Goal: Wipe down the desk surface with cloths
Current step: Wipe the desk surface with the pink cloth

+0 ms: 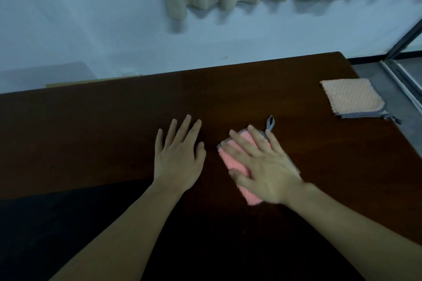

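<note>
Pink cloth [237, 162] folded up, sitting mid-bench near the front edge, pinned flat under the right hand [266, 166]. Fingers [257, 136] straight and spread across it, pressing rather than pinching, a bit blurry so probably mid-swipe. Left hand [179, 157] flat on the bare bench [91, 132] just beside, fingers fanned out, holding nothing. Second peach cloth [352, 98] lying untouched way over by the far right corner. No visible streaks or wet patches on the dark wood, so can't tell how much is covered already. Guessing wiping underway, plenty of surface left, second cloth not yet used.
</note>
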The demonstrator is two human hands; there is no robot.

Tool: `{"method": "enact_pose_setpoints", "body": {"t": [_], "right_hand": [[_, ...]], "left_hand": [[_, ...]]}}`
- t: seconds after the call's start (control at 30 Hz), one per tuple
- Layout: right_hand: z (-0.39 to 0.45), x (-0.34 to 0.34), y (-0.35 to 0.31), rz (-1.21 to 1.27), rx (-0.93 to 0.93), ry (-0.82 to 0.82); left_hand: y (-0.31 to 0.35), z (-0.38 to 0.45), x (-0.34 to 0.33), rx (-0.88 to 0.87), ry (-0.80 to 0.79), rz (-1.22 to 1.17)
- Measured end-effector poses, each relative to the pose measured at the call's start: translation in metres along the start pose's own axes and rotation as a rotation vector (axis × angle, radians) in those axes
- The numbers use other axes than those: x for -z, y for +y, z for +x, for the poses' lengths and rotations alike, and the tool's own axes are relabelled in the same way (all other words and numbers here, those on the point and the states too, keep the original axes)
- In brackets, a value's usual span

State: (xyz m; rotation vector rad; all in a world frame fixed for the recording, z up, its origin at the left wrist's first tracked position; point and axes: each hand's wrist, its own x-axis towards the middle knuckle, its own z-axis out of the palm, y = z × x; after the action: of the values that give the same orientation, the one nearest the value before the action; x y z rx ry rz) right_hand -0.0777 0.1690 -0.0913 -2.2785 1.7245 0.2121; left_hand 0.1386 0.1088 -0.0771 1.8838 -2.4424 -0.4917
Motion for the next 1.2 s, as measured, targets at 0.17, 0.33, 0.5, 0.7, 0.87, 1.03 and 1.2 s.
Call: {"method": "enact_pose_setpoints", "body": {"t": [0.17,0.33,0.5,0.7,0.87,1.03,1.2], "right_hand": [[0.039,0.019,0.070,-0.003,-0.191,0.029],[0.026,0.016,0.070,0.022,-0.200,0.058],[-0.046,-0.001,0.059,0.055,-0.059,-0.001],[-0.021,0.007,0.092,0.036,-0.040,0.003],[0.044,0.022,0.133,0.032,-0.188,0.110],[0.049,0.022,0.131,0.029,-0.200,0.136],[-0.016,0.006,0.102,0.049,-0.112,0.071]], "left_hand": [[0.030,0.007,-0.006,-0.033,-0.029,0.032],[0.057,0.013,-0.014,-0.037,-0.035,0.019],[0.088,0.016,-0.027,-0.032,-0.004,-0.020],[0.107,0.030,-0.038,0.003,0.018,-0.091],[0.108,0.030,-0.045,0.011,0.011,0.009],[0.108,0.029,-0.046,0.006,0.037,0.014],[0.107,0.029,-0.047,0.011,0.038,0.021]]}}
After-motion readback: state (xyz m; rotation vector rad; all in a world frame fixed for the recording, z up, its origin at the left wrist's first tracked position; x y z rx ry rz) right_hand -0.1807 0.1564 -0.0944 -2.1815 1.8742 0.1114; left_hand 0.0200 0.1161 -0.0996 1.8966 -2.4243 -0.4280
